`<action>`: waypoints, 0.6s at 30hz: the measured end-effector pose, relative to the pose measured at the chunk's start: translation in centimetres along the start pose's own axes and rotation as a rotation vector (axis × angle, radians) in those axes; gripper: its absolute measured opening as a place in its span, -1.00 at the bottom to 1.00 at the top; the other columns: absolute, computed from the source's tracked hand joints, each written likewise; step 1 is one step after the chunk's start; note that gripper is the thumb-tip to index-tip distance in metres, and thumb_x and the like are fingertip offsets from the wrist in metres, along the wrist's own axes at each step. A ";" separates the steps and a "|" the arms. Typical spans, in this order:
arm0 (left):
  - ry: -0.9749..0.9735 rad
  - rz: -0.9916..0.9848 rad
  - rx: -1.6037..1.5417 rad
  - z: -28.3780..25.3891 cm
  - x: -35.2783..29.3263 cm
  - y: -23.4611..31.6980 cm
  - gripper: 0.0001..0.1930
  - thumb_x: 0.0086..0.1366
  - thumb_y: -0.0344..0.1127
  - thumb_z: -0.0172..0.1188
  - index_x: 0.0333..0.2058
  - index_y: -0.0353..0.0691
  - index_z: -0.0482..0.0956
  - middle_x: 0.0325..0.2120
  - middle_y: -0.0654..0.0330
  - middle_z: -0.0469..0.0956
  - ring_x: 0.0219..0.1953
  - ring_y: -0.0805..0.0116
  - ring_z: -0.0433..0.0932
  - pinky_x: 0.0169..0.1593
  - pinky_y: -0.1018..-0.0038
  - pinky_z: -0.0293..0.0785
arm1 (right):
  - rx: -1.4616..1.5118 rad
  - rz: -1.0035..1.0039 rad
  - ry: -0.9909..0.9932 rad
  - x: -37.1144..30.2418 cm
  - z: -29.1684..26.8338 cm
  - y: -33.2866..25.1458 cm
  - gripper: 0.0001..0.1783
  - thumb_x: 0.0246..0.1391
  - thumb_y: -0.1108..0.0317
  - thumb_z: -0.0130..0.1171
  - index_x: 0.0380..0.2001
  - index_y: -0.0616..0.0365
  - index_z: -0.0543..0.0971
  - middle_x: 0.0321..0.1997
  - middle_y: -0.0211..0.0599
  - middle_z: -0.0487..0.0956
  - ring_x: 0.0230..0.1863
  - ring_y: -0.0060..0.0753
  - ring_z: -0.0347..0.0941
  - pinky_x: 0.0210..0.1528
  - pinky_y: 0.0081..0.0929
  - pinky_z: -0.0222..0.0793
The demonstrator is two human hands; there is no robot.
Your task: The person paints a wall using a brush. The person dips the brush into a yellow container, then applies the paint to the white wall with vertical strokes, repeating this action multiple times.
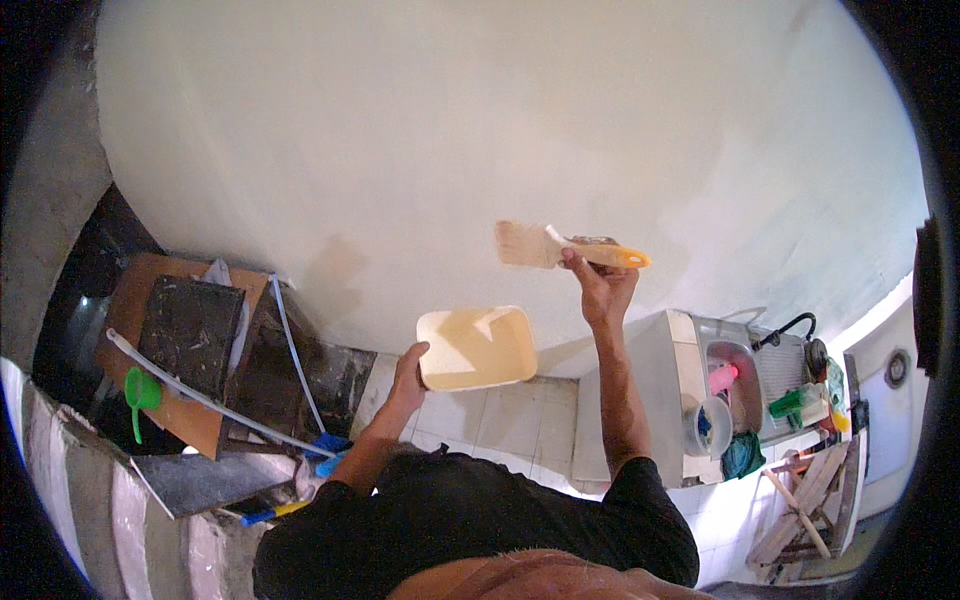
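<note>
My right hand [605,292] is closed around the yellow handle of a wide paintbrush [580,250]. The brush lies level, its pale bristles pointing left, in front of a large cream-coloured wall [450,130]. My left hand [410,375] grips the left side of a shallow rectangular container [475,350], thumb over the rim. Inside, the container is cream or pale yellow, and I cannot tell how much liquid it holds. It is lower than the brush and to its left, apart from it.
At the right stands a counter with a metal sink [735,370], a black tap [795,325] and a clear tub [707,428]. A wooden stool [805,510] is beyond. On the left are brown boards [150,300], a pale hose [200,395] and a green dipper [142,390]. White tiles [500,430] cover the floor.
</note>
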State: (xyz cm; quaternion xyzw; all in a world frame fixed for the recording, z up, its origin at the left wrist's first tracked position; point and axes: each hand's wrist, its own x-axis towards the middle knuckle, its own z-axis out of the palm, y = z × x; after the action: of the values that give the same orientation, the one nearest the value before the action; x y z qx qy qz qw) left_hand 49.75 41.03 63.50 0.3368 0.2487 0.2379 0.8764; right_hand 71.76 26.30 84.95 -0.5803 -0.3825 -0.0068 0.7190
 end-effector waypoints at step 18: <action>0.018 0.031 0.021 -12.2 -0.2 10.9 -0.49 0.14 0.05 0.10 -0.09 -0.25 0.42 -0.36 0.20 0.54 -0.40 0.39 0.55 -0.46 0.46 0.49 | 0.219 -0.728 0.167 23.2 30.4 -9.7 -0.81 -0.10 0.34 0.34 -0.47 0.23 0.58 -0.49 -0.33 0.61 -0.43 -0.51 0.52 -0.33 -0.52 0.43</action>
State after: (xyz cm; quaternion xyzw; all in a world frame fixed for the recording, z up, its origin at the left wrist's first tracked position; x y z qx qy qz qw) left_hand 39.56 53.90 63.37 0.3476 0.2536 0.2518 0.8668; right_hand 67.25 58.69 106.96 -0.3238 -0.5020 -0.2677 0.7560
